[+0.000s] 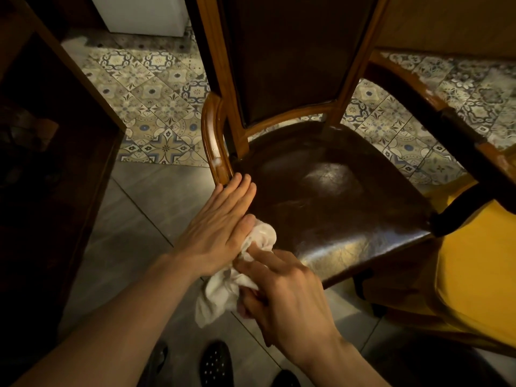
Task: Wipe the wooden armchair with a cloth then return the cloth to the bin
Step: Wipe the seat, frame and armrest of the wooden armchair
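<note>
The wooden armchair (pixel 315 107) fills the middle of the head view, with a dark leather seat and back and curved glossy wooden arms. My left hand (pixel 217 224) lies flat along the chair's left armrest (pixel 213 135), fingers together near the arm's front end, thumb touching the cloth. A crumpled white cloth (pixel 223 289) hangs between both hands at the seat's front left corner. My right hand (pixel 284 297) grips the cloth, with the index finger stretched toward my left thumb. Part of the cloth bulges out by the thumb. No bin is in view.
A dark wooden piece of furniture (pixel 55 135) stands close on the left. Patterned floor tiles (pixel 156 101) lie behind, plain grey tiles below. A yellow fabric (pixel 474 275) drapes at the right under the chair's right armrest (pixel 446 113). Dark slippers (pixel 215 364) show at the bottom.
</note>
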The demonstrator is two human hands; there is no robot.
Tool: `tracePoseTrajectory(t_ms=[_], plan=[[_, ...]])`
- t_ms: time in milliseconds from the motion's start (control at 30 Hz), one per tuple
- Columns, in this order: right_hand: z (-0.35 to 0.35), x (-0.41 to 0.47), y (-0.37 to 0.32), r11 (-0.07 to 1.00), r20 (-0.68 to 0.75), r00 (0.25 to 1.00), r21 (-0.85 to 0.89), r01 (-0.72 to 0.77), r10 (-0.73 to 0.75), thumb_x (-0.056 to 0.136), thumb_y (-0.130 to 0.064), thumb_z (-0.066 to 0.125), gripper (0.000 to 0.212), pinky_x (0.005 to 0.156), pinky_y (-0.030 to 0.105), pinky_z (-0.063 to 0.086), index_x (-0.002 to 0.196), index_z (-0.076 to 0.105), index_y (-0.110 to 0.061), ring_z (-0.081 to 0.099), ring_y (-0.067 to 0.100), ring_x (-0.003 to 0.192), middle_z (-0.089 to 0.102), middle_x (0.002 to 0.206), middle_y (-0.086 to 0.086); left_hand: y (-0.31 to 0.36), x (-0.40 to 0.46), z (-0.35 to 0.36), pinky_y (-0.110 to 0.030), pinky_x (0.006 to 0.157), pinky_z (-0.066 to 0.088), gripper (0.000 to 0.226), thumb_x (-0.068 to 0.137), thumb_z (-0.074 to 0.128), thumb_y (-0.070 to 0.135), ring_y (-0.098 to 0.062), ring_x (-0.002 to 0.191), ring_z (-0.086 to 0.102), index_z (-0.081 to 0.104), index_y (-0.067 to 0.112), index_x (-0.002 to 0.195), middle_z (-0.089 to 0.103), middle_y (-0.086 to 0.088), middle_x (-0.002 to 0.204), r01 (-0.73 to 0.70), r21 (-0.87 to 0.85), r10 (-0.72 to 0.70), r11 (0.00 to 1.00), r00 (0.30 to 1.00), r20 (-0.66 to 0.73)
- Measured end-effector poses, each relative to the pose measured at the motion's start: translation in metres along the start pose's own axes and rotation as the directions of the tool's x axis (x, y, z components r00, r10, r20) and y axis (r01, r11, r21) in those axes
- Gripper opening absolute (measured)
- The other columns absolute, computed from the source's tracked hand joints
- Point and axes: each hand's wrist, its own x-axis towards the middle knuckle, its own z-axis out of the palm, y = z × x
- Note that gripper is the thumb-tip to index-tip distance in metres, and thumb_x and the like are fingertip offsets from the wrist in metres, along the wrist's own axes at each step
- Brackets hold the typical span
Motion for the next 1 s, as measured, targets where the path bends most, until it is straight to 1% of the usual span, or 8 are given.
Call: tracePoseTrajectory(t_ms=[200,367,467,633,733,800,900,1000], plan=[[-0.027,-0.021,0.03,0.984,-0.098,0.982,0.089,-0.152,0.161,0.072,-0.043,0.068,0.043,0.066,0.021,0.055,0.114,0.062,-0.049,0.071,0.005,0.089,0.074,0.107,-0.023,-0.003,-0.001,0.001,-0.034,0.125,-0.006,0.065,0.105,0.001,0.05,-0.003,0.155,-0.015,0.004,0.021,0.162,-0.007,0.008,0.171,-0.014,0.011,0.014,1.0,1.0,-0.015],[-0.07,-0.021,0.098,0.891,-0.24,0.859,0.135,-0.433,0.453,0.082,-0.024,0.079,0.026,0.058,0.039,0.055,0.086,0.063,-0.045,0.073,0.023,0.07,0.073,0.076,-0.007,0.0,-0.002,0.006,-0.035,0.125,-0.007,0.063,0.107,0.006,0.05,-0.006,0.155,-0.016,0.002,0.021,0.163,-0.008,0.007,0.172,0.012,0.07,-0.008,0.997,0.999,-0.049],[-0.1,0.027,0.104,0.917,-0.413,0.818,0.191,-0.35,0.399,0.087,-0.018,0.074,0.025,0.058,0.031,0.046,0.092,0.063,-0.039,0.067,0.017,0.07,0.07,0.08,-0.005,0.004,-0.002,0.009,-0.034,0.125,-0.005,0.063,0.108,0.015,0.051,-0.008,0.157,-0.012,0.005,0.022,0.163,-0.004,0.005,0.172,0.03,0.088,-0.022,0.996,0.995,-0.097],[-0.114,0.136,0.071,0.958,-0.526,0.81,0.244,-0.149,0.26,0.085,-0.03,0.073,0.029,0.083,0.047,0.057,0.113,0.072,-0.032,0.072,0.025,0.096,0.076,0.105,-0.002,0.009,-0.002,0.014,-0.037,0.126,0.002,0.063,0.108,0.019,0.046,-0.012,0.158,-0.006,0.008,0.018,0.163,-0.001,0.003,0.173,0.032,0.091,-0.022,0.995,0.993,-0.112],[-0.099,0.179,0.04,0.977,-0.421,0.906,0.165,0.133,-0.052,0.085,-0.024,0.074,0.028,0.089,0.049,0.055,0.113,0.073,-0.029,0.068,0.025,0.107,0.074,0.116,-0.001,0.006,0.0,0.012,-0.038,0.127,0.002,0.065,0.107,0.022,0.047,-0.014,0.158,-0.002,0.014,0.015,0.163,0.004,0.001,0.172,0.024,0.103,-0.013,0.994,0.994,-0.105],[-0.082,0.194,0.033,0.964,-0.2,0.948,0.046,0.264,-0.25,0.086,-0.024,0.071,0.024,0.091,0.05,0.053,0.109,0.075,-0.028,0.063,0.029,0.115,0.072,0.12,0.0,0.003,-0.001,0.011,-0.038,0.127,0.001,0.065,0.106,0.022,0.048,-0.013,0.158,-0.001,0.017,0.015,0.162,0.009,0.0,0.172,0.025,0.103,-0.015,0.994,0.995,-0.096],[-0.063,0.208,0.042,0.938,0.192,0.923,-0.036,0.345,-0.333,0.095,-0.025,0.066,0.04,0.111,0.05,0.043,0.135,0.066,-0.032,0.038,0.027,0.148,0.053,0.154,-0.004,0.001,-0.002,0.015,-0.037,0.126,-0.001,0.064,0.107,0.018,0.051,-0.012,0.158,-0.004,0.016,0.018,0.162,0.011,0.001,0.171,0.039,0.072,-0.032,0.997,0.995,-0.09],[-0.06,0.222,0.054,0.919,0.267,0.884,0.019,0.394,-0.384,0.098,-0.026,0.063,0.045,0.118,0.05,0.037,0.141,0.06,-0.035,0.022,0.019,0.156,0.04,0.162,-0.009,0.0,-0.001,0.016,-0.038,0.127,0.001,0.065,0.107,0.023,0.049,-0.014,0.158,-0.002,0.012,0.018,0.163,0.008,0.002,0.172,0.03,0.056,-0.023,0.998,0.994,-0.111]])
